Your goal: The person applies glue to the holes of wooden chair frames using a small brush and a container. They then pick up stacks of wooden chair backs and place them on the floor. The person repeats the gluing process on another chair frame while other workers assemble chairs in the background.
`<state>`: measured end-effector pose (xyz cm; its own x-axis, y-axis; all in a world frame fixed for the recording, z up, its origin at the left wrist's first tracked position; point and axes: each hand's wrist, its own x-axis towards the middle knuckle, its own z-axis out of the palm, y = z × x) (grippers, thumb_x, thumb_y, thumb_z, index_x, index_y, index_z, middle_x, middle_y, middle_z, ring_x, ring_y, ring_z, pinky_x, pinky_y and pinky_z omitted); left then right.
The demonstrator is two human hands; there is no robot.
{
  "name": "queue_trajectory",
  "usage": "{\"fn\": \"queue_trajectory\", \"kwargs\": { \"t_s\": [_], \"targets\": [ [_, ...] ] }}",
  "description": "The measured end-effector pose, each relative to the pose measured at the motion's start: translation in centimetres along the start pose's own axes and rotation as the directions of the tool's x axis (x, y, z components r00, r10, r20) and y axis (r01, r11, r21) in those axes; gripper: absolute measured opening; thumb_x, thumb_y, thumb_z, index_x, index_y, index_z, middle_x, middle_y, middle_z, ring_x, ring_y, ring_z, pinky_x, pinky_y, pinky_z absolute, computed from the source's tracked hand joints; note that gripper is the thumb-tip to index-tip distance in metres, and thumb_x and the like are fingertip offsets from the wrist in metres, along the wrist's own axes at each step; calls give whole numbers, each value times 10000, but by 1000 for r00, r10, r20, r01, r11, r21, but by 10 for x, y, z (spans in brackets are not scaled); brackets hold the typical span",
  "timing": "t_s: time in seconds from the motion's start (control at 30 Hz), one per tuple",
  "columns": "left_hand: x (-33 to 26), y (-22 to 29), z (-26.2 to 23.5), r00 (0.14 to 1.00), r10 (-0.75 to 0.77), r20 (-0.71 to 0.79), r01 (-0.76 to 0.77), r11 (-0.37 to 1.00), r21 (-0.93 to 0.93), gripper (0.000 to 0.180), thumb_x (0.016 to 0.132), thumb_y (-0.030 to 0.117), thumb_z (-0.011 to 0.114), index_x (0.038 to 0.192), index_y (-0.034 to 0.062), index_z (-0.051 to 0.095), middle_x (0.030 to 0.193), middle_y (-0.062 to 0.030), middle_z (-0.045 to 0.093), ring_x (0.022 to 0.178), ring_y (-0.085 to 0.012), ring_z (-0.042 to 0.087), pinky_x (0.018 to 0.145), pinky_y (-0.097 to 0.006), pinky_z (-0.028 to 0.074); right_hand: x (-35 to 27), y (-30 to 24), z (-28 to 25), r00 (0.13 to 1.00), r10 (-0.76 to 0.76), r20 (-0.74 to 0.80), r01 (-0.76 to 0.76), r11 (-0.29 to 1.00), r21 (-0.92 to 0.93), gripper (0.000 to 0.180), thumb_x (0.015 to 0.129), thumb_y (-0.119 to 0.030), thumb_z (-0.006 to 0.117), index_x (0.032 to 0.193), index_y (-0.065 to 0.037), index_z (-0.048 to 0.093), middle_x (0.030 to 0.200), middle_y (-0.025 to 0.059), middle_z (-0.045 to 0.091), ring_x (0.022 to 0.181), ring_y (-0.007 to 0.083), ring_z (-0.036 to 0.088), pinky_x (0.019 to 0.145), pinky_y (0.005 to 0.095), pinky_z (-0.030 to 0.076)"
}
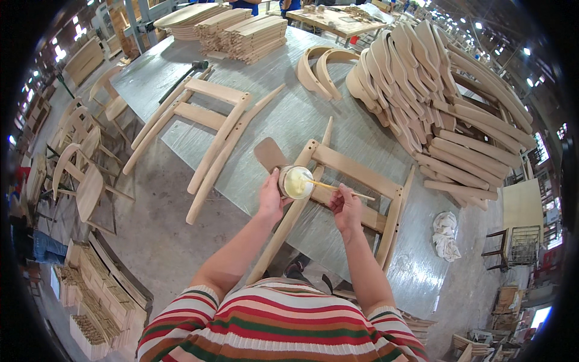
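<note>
My left hand (pixel 272 196) is wrapped round a round cup (pixel 297 183) of pale yellow, creamy paste, perhaps glue. A thin stick (pixel 325 184) is pinched in the fingers of my right hand (pixel 345 206), and its tip dips into the paste; I cannot tell whether it ends in a brush. Beyond the cup shows a flat brown wooden piece (pixel 269 154) with a rounded end; whether my left hand holds it too is unclear. Under both hands lies a wooden chair frame (pixel 356 166), its legs reaching over the table's near edge.
On the grey-topped table (pixel 265 130) lie a second chair frame (pixel 208 117), a hammer (pixel 184 81), stacked slats (pixel 253 39), two curved parts (pixel 325 72), a large pile of curved wood (pixel 404 72) and a white rag (pixel 445 235). Assembled chairs (pixel 90 187) stand left.
</note>
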<state>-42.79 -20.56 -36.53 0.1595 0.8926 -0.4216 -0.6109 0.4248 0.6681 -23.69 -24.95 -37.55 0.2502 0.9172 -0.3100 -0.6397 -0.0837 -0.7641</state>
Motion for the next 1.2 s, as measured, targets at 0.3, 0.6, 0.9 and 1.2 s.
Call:
{"fn": "queue_trajectory", "kwargs": {
  "t_s": [0.3, 0.6, 0.9, 1.2],
  "targets": [
    [15, -27, -18, 997, -79, -10, 79, 997, 4, 406, 947, 391, 319, 1150, 79, 479, 1080, -102, 579, 929, -238, 611, 727, -426, 547, 16, -35, 4, 947, -291, 132, 318, 906, -280, 129, 852, -154, 601, 797, -50, 546, 718, 71, 617, 621, 121, 570, 590, 243, 472],
    [-34, -74, -64, 985, -175, -1, 175, 985, -5, 367, 934, 382, 398, 1095, 69, 503, 967, -70, 601, 806, -179, 631, 604, -365, 560, 42, -26, 1, 739, -442, 509, 642, 234, -730, 129, 774, -145, 658, 766, -35, 589, 738, 68, 600, 706, 184, 568, 651, 297, 439],
    [-37, -79, -65, 993, -117, -31, 118, 993, 18, 356, 934, 372, 420, 1104, 74, 516, 960, -54, 599, 800, -156, 619, 598, -352, 553, 47, -20, 13, 693, -365, 622, 681, 44, -731, 100, 743, -129, 651, 732, -55, 584, 698, 76, 593, 713, 263, 568, 648, 357, 433],
    [-37, -79, -68, 994, -110, -20, 110, 994, -12, 346, 938, 355, 417, 1122, 78, 512, 998, -49, 591, 858, -152, 610, 606, -361, 558, 53, -24, 18, 632, -392, 668, 716, -34, -697, 91, 748, -139, 645, 728, -67, 593, 684, 76, 595, 691, 271, 572, 633, 374, 434]
  ]
}}
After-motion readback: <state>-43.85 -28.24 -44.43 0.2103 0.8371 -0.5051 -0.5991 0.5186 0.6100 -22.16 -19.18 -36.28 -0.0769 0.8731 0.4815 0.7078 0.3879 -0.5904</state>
